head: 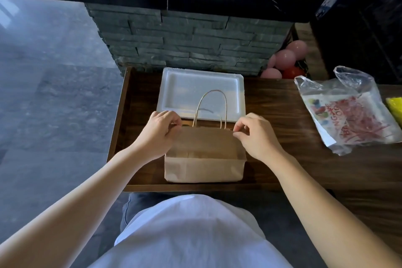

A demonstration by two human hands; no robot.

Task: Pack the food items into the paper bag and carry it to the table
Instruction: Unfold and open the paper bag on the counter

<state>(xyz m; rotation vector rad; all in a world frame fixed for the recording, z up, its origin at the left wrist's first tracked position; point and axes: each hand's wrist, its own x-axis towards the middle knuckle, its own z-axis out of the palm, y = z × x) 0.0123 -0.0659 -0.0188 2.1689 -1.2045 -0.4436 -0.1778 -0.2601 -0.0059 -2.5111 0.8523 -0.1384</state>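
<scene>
Pinching the flat paper bag (204,154) rim: left hand (159,131) and right hand (253,135) each closed on a corner. Best pulled apart evenly, foam tray (203,85) waiting behind.

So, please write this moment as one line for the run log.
stage: opening bag | left hand, right hand: each pinching top edge of flat brown paper bag | white foam tray: behind bag, unpacked
</scene>
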